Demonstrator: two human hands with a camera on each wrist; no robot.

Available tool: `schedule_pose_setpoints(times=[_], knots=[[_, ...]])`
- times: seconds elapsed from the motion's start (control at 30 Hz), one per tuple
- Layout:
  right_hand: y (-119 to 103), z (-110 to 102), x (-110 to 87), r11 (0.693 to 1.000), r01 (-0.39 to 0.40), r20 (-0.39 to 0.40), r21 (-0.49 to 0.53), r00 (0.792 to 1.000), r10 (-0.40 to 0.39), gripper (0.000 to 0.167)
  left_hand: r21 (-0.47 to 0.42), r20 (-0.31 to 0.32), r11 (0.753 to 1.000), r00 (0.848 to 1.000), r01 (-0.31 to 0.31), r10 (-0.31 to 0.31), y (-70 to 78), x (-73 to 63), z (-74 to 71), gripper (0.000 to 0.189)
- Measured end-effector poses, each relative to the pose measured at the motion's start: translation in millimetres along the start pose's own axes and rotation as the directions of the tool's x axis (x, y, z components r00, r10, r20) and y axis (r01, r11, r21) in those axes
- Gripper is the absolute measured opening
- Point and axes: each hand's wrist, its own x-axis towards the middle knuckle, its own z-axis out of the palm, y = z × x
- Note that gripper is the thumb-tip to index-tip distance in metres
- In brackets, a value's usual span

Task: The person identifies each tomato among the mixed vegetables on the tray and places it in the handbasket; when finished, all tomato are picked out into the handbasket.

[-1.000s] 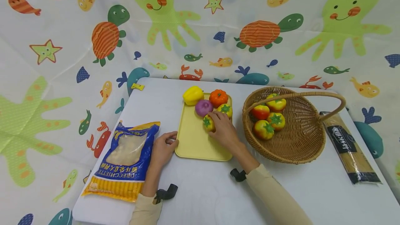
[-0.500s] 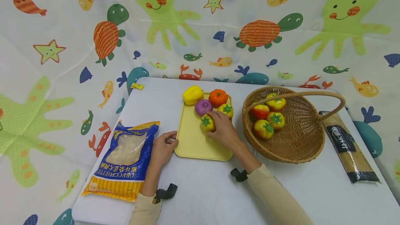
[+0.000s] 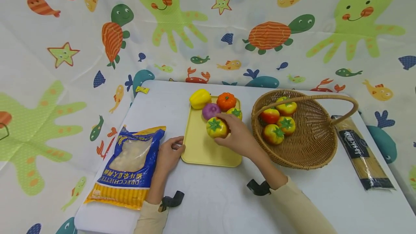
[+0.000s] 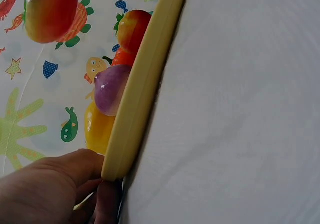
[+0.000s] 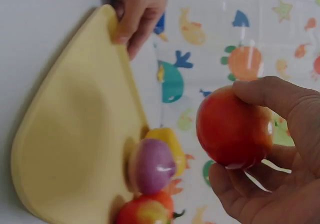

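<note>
My right hand (image 3: pixel 238 136) pinches a red-and-yellow tomato (image 3: pixel 217 127) with a green star-shaped top, held up above the yellow tray (image 3: pixel 208 156). In the right wrist view the red underside of this tomato (image 5: pixel 232 126) shows between thumb and fingers. At the tray's left edge, my left hand (image 3: pixel 170 154) grips the rim between thumb and fingers. Toward the far end of the tray lie a purple onion (image 3: pixel 211 111), a small orange pumpkin (image 3: pixel 226 101), a yellow bell pepper (image 3: pixel 200 99) and a second tomato (image 3: pixel 235 112), partly covered by the right hand.
A wicker basket (image 3: pixel 312 143) with an arched handle stands right of the tray, holding several tomatoes (image 3: pixel 273 134). Beyond it lies a long pasta packet (image 3: pixel 360 151). A blue-and-yellow orecchiette bag (image 3: pixel 130 169) lies beside the left forearm. A patterned curtain (image 3: pixel 195 28) hangs behind the table.
The right hand has raised the tomato off the tray, and it looks larger and nearer the camera. The left hand keeps its grip on the tray's edge.
</note>
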Motion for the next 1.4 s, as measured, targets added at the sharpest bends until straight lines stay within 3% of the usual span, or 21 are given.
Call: schedule_pose_setpoints(times=[0.2,0.4,0.53,0.7,1.03,1.23,1.4], knots=[[-13.9,-27.8,-19.6,0.997,0.011,0.026,0.076,1.000,-0.013,0.074,0.004,-0.001,1.000,1.000,0.002,-0.002,-0.5,-0.1,0.2,0.033],[-18.5,-57.6,-39.4,0.996,0.044,0.027,0.075,0.999,-0.046,0.076,0.005,-0.004,1.000,1.000,0.001,-0.001,-0.5,0.1,0.4,0.033],[-15.8,-77.6,-55.2,0.997,0.025,0.038,0.073,0.999,-0.028,0.078,0.005,-0.004,1.000,1.000,0.001,-0.001,-1.1,0.8,1.2,0.034],[-5.1,-101.6,-70.8,0.997,-0.019,0.036,0.072,0.999,0.016,0.078,0.007,0.005,1.000,1.000,-0.002,0.002,-1.7,1.0,2.2,0.035],[20.7,-139.4,-82.8,0.989,-0.140,0.028,0.044,0.990,0.139,0.081,-0.012,0.001,1.000,1.000,0.001,-0.001,-2.5,0.0,2.3,0.034],[49.0,-161.8,-81.7,0.976,-0.213,0.023,-0.049,0.976,0.214,0.083,-0.016,-0.002,1.000,1.000,-0.002,0.002,-4.6,0.6,3.5,0.034],[70.9,-176.0,-69.7,0.966,-0.246,-0.003,-0.079,0.969,0.246,0.085,-0.013,-0.003,1.000,1.000,0.001,-0.001,-4.5,0.7,2.4,0.034]])
